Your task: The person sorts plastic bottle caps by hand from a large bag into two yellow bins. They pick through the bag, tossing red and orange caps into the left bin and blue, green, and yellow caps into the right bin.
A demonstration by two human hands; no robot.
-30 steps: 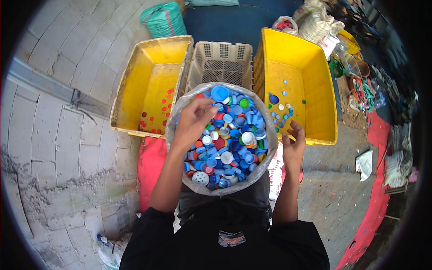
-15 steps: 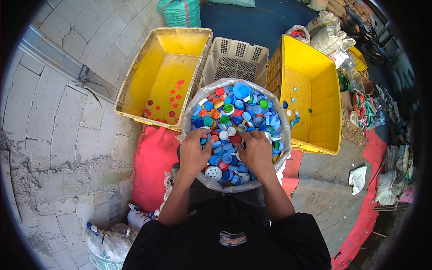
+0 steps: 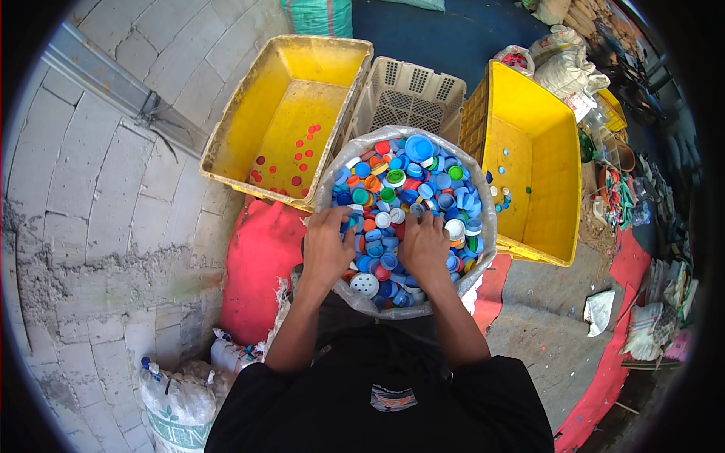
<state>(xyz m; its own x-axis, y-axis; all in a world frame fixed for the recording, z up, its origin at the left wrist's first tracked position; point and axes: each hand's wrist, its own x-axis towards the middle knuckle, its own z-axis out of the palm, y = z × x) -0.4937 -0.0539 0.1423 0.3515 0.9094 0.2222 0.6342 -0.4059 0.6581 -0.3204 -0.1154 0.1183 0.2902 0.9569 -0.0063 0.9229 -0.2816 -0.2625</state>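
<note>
Left hand: our left hand point(image 3: 326, 249) is lying palm down on the near-left part of the cap pile, fingers spread and digging in among the caps — we cannot tell whether it is pinching any single one.
Right hand: our right hand point(image 3: 424, 245) is lying just beside it on the near-middle of the pile, fingers curled down into the caps; whether anything is gripped under them is hidden from us.
Bottle caps: the plastic bottle caps point(image 3: 411, 189) — mostly blue, with orange, red, green and white mixed in — are filling the sack right in front of us.
Sack: the clear plastic sack point(image 3: 483, 219) is standing open between our arms and the crates, its rim rolled outward.
Left crate: the yellow crate point(image 3: 260, 98) on the left is holding a scatter of red caps point(image 3: 302, 155) on its floor.
Middle crate: a beige slotted crate point(image 3: 411, 94) is standing behind the sack, between the two yellow ones.
Right crate: the yellow crate on the right point(image 3: 551, 174) is holding a few small light caps near its inner wall.
</note>
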